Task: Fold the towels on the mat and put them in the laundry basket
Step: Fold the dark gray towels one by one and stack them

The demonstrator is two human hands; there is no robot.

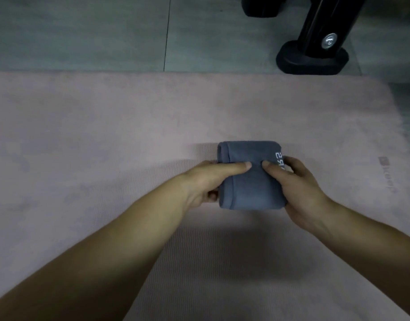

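Towel: the blue-grey towel is folded into a thick, compact rectangle over the right-centre of the mat; whether it rests on the mat cannot be told.
Lettering: white lettering shows near the towel's far right corner.
Left grip: the left hand clasps the towel's left edge, thumb across the top face, fingers curled beneath.
Right grip: the right hand clasps the right edge, thumb on top, near the left thumb tip but not touching it.
Mat: pink, ribbed, lying on the grey tiled floor.
Beyond mat: a black stand foot sits on the floor at the far right.
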